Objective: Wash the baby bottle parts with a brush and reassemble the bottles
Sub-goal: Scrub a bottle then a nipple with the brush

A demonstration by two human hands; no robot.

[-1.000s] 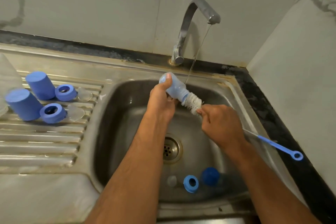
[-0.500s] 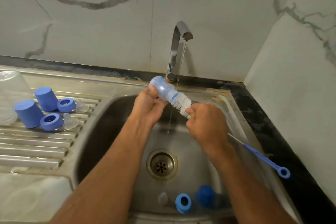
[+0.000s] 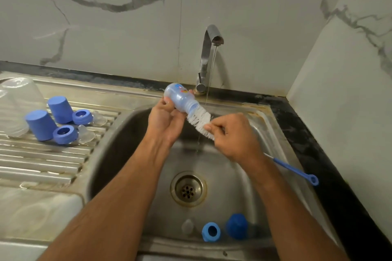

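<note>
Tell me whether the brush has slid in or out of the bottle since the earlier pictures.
Yes. The brush has slid outward: more white bristle now shows past the mouth of the bottle.

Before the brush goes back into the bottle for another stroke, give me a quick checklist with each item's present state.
1. Left hand holds the bottle securely: ok, fingers wrap its body.
2. Right hand grips the brush: ok, held right behind the bristles.
3. Bristles lined up with the bottle mouth: ok, the tip sits at the neck.
4. Water running from the tap: ok, a thin stream falls behind the brush.
5. Bottle interior clean: cannot tell.
6. Parts in the sink clear of the drain: ok, ring and cap lie at the near edge.
</note>
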